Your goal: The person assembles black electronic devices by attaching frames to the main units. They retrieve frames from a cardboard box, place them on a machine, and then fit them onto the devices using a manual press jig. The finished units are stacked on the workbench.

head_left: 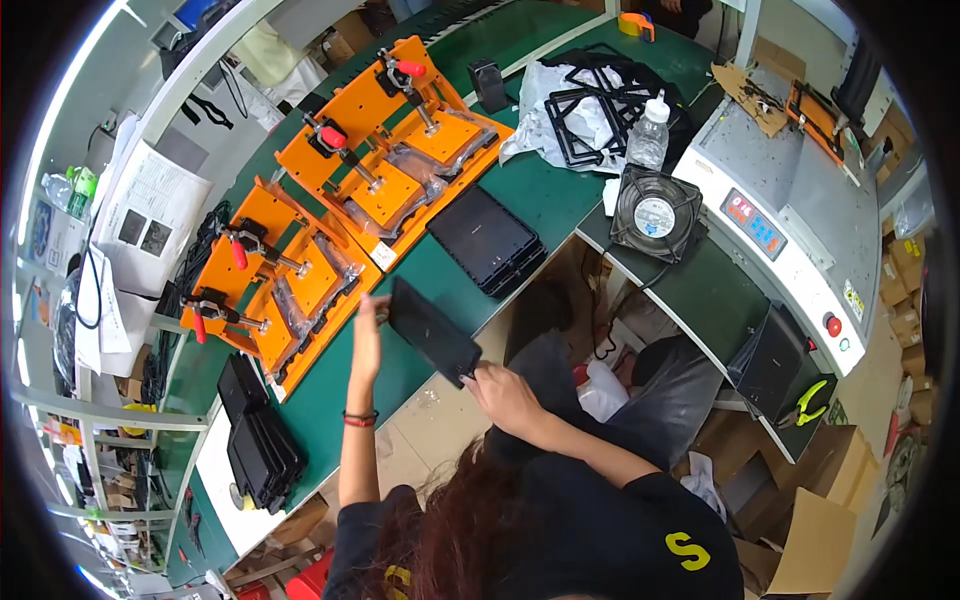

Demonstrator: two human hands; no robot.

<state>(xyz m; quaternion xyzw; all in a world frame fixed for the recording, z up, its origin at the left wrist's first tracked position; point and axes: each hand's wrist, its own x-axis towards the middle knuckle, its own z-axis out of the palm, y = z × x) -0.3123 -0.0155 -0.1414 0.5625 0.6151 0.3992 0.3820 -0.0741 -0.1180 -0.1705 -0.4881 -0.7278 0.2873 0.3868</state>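
A flat black rectangular housing [433, 328] is held tilted above the front edge of the green bench. My right hand [505, 398] pinches its lower right corner. At the opposite end, my left hand [370, 318] has its fingers at the edge, closed around it; part of that grip is hard to see. Just beyond lies a stack of similar black housings [487, 240]. Beside my left hand stands an orange clamping fixture [318, 270] with red-handled clamps, and a second orange fixture [410, 150] sits farther back. Clear film-like pieces lie on both.
More black housings [262, 450] are stacked at the left. Black frames [590, 115], a clear squeeze bottle [650, 130] and a fan [655, 215] stand at the back right. A white machine [760, 225] with a display borders the right; green-handled cutters [808, 402] lie near it.
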